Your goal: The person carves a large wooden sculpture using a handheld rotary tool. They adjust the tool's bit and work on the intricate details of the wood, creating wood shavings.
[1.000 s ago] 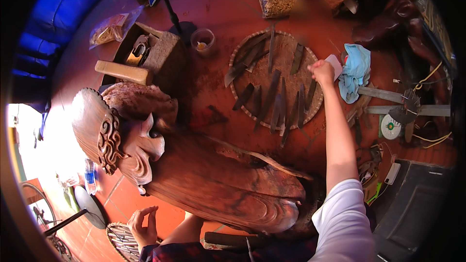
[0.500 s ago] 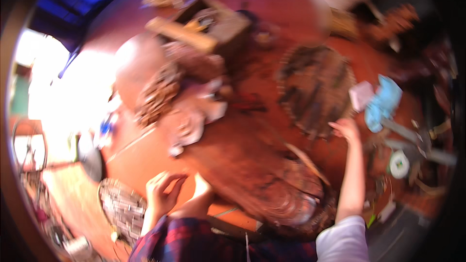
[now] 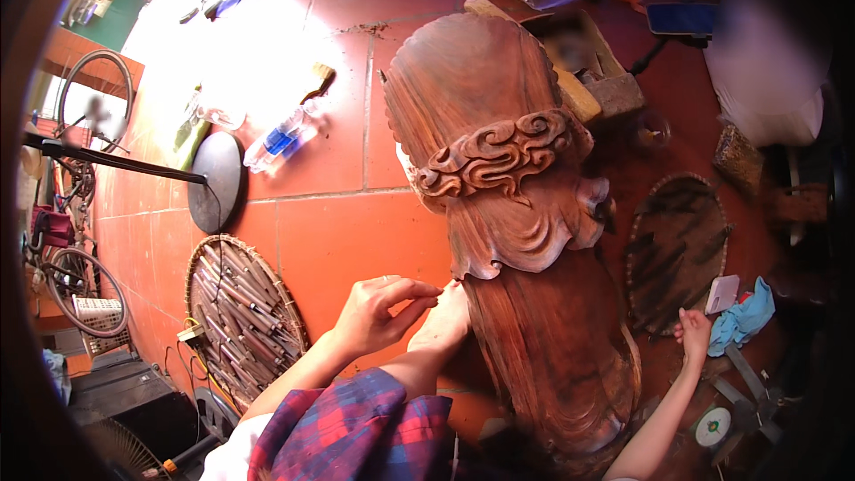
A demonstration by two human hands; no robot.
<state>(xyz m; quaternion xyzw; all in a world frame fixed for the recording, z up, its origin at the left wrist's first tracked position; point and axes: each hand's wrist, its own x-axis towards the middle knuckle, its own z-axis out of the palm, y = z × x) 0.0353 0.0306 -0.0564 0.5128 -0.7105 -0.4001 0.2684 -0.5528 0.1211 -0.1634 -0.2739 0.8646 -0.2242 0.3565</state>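
Observation:
A large carved brown wooden piece (image 3: 543, 330) with scroll-like curls and wavy folds lies across the middle of the floor. To its left is my left hand (image 3: 378, 313), its thumb and forefinger almost meeting in a pinch above my bare foot (image 3: 443, 321); anything between the fingertips is too small to make out. My right hand (image 3: 693, 334) reaches past the carving's right side, fingers loosely bent and seemingly bare. Just beyond its fingertips are a small pale block (image 3: 721, 293) and a crumpled light-blue cloth (image 3: 744, 319).
A round basket of thin sticks or tools (image 3: 245, 312) sits at left, near a black round stand base (image 3: 216, 180) and a plastic bottle (image 3: 283, 138). Right of the carving lies a dark round tray (image 3: 677, 249). Behind it stands a wooden box (image 3: 588, 53).
The view has swung left and sharpened, so the carving appears farther right. My right hand has shifted from the round tray's edge toward the pale block. My left hand stays by my foot.

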